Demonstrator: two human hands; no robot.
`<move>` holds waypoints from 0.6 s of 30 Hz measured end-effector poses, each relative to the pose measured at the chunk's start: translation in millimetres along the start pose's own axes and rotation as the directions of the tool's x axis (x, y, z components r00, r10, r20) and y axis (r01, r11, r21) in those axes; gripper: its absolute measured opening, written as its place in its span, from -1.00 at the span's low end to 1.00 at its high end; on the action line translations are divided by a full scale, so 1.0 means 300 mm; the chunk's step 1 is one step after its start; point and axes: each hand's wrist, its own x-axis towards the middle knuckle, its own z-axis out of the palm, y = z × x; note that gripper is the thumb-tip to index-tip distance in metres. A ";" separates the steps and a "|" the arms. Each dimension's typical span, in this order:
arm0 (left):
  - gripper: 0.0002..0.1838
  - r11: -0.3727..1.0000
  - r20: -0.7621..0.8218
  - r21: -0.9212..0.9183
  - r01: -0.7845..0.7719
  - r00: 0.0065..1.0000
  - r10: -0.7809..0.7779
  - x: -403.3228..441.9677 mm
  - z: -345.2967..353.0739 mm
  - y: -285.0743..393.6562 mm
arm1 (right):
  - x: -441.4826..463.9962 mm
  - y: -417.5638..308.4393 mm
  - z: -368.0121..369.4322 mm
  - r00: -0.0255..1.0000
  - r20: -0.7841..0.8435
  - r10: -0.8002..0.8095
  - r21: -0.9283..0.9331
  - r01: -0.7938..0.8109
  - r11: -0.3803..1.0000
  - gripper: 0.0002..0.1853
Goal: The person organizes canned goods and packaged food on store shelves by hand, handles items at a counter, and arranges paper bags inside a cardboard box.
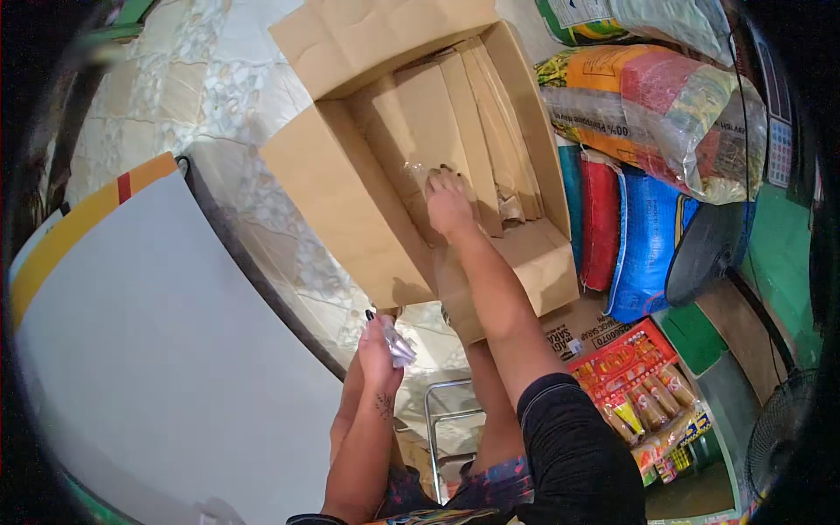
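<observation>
An open brown cardboard box [350,210] stands with its flaps folded out, flattened cardboard pieces [468,122] along its inside. My right hand [448,199] reaches into it, fingers stretched out and slightly apart near the box's bottom. A small shiny clear bit [411,166] shows beside those fingertips. Below the box's lower left corner, my left hand [376,352] is closed around crumpled clear plastic [400,346]; a small black tip sticks up above its fingers. A torn cardboard scrap [511,208] lies inside the box, right of my right hand.
A large white surface [166,350] with a yellow edge fills the left. Filled sacks [643,114] are stacked at the right, above a blue sack [646,236]. Lower right are packaged goods [643,385] and a fan [787,433]. A metal stool frame [430,429] stands between the person's legs.
</observation>
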 end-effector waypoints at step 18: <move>-0.28 0.972 -0.154 -0.128 -0.197 0.972 0.177 -0.029 0.049 0.072 | -0.376 -0.188 -0.193 0.970 -0.209 -0.122 0.727 0.238 0.644 -0.54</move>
